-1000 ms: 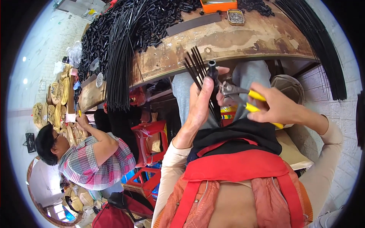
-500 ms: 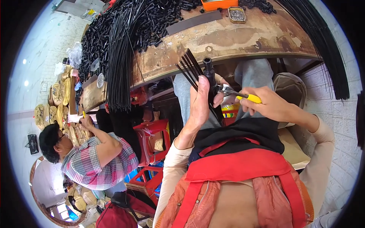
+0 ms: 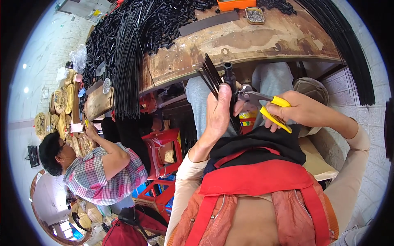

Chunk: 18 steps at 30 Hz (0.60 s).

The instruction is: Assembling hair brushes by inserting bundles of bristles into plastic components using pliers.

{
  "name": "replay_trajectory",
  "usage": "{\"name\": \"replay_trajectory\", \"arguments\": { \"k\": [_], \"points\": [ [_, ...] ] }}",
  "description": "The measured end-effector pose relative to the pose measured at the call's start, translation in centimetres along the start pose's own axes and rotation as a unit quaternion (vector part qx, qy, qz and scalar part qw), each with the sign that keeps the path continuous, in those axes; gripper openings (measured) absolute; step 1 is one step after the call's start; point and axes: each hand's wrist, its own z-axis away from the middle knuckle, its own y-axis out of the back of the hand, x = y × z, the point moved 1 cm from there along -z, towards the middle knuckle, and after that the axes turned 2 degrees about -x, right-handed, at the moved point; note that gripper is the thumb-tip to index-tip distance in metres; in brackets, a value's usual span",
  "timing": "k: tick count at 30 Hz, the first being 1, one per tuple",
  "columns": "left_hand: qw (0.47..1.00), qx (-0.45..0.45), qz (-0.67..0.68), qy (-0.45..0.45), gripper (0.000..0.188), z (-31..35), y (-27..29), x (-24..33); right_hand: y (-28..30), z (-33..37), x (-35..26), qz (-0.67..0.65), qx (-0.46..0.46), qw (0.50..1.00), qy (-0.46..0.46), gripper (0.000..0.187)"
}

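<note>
My left hand [image 3: 217, 115] is closed around a black ribbed tube piece [image 3: 228, 73] with an open round end pointing up. Several thin black rods [image 3: 210, 74] are gripped in the same hand, fanning out above the fingers. My right hand [image 3: 293, 110] holds yellow-handled pliers [image 3: 253, 96], their handles spread apart. The grey metal jaws are at the tube's right side, close to my left fingertips. Whether the jaws bite on anything is too small to tell. Both hands are above my lap, just off the table edge.
The wooden table [image 3: 184, 61] carries a heap of black tube parts [image 3: 172, 18], a dark flat strip [image 3: 209, 23], a dish of small metal bits [image 3: 255, 16] and an orange bin [image 3: 236, 4]. Rod bundles [image 3: 127, 86] hang over its edge. A co-worker [image 3: 98, 172] sits at left.
The pliers' handles have spread apart, and my right hand has shifted slightly right. The tube piece and rods in my left hand have moved a little to the right.
</note>
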Motion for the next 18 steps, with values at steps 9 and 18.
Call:
{"name": "replay_trajectory", "arguments": {
  "k": [9, 18],
  "points": [
    [0.999, -0.035, 0.005, -0.003, 0.061, -0.3, -0.4, 0.7, -0.1, 0.5, -0.1, -0.082, -0.059, 0.992, -0.081, 0.045],
    [0.999, 0.019, 0.027, 0.020, 0.082, -2.7, 2.7, -0.1, 2.7, -2.8, 2.7, 0.147, 0.222, 0.954, 0.135, 0.028]
  ]
}}
